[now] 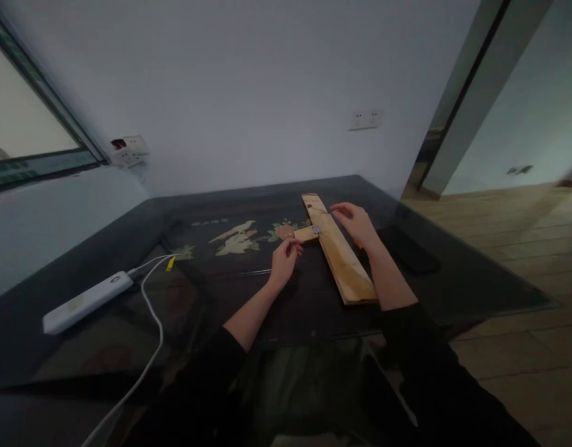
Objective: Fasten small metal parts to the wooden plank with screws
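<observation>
- Head view: the left hand [286, 257] has its fingertips pinched on the near end of a short wooden strip [305, 234]; the remaining fingers are curled in under the palm.
- The short wooden strip lies flat and meets the long wooden board [338, 248] at roughly a right angle, joined at a small pale metal fitting [317, 230].
- The right hand [355, 222] rests on the far right edge of the long wooden board, fingers loosely bent and pressing down, not closed around anything.
- The long wooden board lies flat on the dark table [220, 292], running diagonally from the far middle toward the near right, between the two hands.
- A painted bird-and-flower motif [241, 239] decorates the tabletop just left of the left hand.
- A white power strip [87, 302] with its white cable [151, 310] lies well apart on the left side of the table.
- A dark flat object [409, 251], possibly a phone, lies right of the right forearm.
- Wall sockets [366, 119] sit on the wall behind.
</observation>
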The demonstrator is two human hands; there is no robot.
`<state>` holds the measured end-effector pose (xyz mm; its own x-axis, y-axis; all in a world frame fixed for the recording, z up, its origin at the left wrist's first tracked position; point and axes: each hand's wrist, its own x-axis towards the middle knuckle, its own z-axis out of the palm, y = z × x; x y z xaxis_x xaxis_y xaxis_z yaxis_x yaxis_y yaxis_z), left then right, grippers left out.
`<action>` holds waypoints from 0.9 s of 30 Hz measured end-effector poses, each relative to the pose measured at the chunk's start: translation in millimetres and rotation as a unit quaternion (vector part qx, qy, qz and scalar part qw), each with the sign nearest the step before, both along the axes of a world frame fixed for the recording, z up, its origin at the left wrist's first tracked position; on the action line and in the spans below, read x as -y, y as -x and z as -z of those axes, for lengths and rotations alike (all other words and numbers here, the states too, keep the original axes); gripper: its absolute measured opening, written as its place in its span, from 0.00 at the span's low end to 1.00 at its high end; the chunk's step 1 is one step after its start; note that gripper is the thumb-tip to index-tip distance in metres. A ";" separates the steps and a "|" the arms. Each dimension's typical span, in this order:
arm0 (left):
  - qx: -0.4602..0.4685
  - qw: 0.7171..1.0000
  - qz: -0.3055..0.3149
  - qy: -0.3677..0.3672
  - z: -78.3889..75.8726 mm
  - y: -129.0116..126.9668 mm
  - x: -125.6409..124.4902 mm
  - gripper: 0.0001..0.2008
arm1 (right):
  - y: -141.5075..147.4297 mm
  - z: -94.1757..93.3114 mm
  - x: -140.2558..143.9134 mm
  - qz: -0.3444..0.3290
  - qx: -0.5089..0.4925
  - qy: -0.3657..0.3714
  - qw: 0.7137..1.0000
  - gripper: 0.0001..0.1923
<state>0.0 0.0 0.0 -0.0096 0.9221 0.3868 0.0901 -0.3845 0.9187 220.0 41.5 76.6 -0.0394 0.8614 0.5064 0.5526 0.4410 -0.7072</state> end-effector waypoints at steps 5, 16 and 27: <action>-0.013 1.000 0.008 0.001 -0.9 0.3 -0.2 0.09 | 10.2 12.4 -1.7 -0.026 0.143 0.063 0.987 0.19; -0.050 0.999 0.018 0.001 -2.7 0.2 1.7 0.10 | 20.1 39.2 -4.3 -0.008 0.304 0.180 0.936 0.39; -0.077 0.997 0.016 -0.003 -2.6 1.4 2.4 0.10 | 21.7 34.1 1.6 -0.034 0.338 0.242 0.909 0.42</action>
